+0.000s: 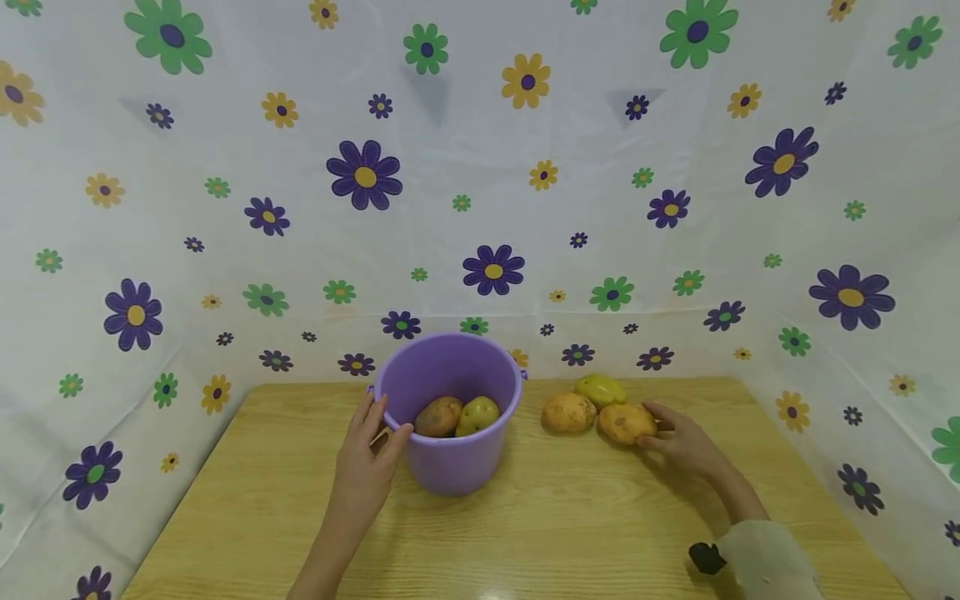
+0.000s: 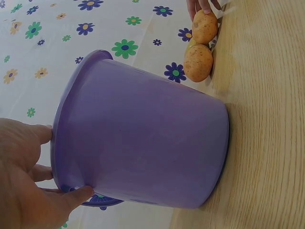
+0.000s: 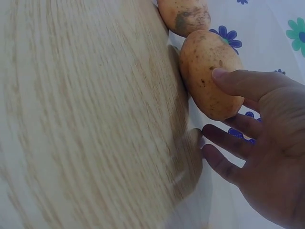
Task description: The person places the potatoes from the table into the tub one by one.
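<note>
Fingers and thumb of the left hand [image 1: 367, 454] curl over the near left rim of the purple bucket [image 1: 450, 417], the thumb on the outer wall and the fingertips at the lip, as the left wrist view shows. That bucket stands upright on the wooden desk [image 1: 525, 533], near the middle of its far edge, and holds two mangoes, a brownish orange one [image 1: 438, 416] touching a yellow-green one [image 1: 477, 414].

Over on the right, the right hand [image 1: 686, 446] reaches with fingers spread and only slightly bent; its thumb tip presses on the orange mango [image 1: 627, 422] lying on the desk, while the other fingers lie just beside that fruit without closing round it. This mango rests toward the far right part of the desk. It touches a second orange mango [image 1: 568, 412] on its left, and a greenish mango [image 1: 600, 388] lies just behind the pair, close to the far edge.

A pale sleeve [image 1: 765, 558] covers the right forearm near the desk's front right corner. Flowered cloth [image 1: 480, 208] hangs behind and to both sides.
</note>
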{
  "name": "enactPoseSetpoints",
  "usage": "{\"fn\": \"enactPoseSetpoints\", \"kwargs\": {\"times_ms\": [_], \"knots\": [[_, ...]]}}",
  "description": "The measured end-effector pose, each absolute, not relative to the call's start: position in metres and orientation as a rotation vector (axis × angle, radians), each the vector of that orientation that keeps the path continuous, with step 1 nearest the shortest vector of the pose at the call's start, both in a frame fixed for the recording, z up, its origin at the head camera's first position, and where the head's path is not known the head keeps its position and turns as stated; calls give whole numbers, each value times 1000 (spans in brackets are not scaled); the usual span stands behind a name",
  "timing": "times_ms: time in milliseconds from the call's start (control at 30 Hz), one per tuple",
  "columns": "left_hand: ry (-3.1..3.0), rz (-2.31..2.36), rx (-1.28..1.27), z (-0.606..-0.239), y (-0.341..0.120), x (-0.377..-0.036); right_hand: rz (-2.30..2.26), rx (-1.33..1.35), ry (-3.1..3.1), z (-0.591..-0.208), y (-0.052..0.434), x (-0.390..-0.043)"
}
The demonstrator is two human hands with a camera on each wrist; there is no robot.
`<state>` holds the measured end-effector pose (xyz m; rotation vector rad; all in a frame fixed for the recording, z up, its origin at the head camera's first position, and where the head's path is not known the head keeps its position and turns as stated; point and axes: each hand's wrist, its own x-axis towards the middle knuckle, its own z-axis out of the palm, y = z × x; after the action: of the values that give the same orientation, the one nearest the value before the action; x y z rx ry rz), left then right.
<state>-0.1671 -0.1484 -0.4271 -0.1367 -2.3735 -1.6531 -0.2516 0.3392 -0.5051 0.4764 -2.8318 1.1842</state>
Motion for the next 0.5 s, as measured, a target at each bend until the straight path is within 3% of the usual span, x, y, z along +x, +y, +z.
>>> {"fn": "enactPoseSetpoints", "kwargs": {"times_ms": [500], "knots": [[-2404,-1641,-101,-429,-151,-168,1201,412,-2810,-509,337,-249]]}}
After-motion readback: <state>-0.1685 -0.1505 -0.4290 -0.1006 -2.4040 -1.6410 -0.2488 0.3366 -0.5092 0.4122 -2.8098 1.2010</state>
